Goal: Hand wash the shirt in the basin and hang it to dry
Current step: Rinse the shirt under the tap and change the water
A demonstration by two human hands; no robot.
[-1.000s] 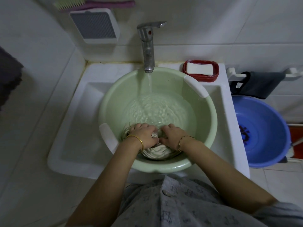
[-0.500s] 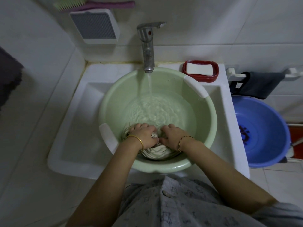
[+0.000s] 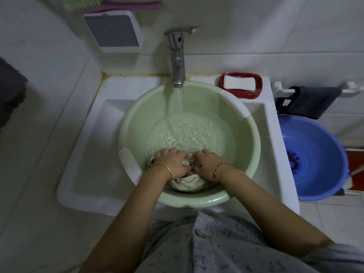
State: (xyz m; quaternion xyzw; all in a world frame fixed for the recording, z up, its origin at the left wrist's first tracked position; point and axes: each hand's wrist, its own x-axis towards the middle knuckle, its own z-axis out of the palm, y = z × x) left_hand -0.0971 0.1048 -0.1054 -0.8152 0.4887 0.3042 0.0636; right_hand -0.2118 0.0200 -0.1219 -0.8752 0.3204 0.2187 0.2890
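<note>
A pale green basin [image 3: 250,138] sits in the white sink [image 3: 110,115], holding rippling water. The cream shirt [image 3: 187,183] is bunched at the basin's near side, partly under water. My left hand [image 3: 172,161] and my right hand [image 3: 204,163] are side by side, both clenched on the wet shirt and pressing it against the basin's near wall. Most of the shirt is hidden beneath my hands. Water streams from the metal tap [image 3: 178,56] into the basin.
A red soap dish [image 3: 241,91] with a white bar stands on the sink's back right corner. A blue basin [image 3: 315,158] sits on the floor to the right, under a dark cloth [image 3: 311,101] on a rail. A brush [image 3: 110,5] lies above a wall vent.
Hardly anything differs: both hands stay clenched on the shirt in the same spot, and the water keeps running and rippling.
</note>
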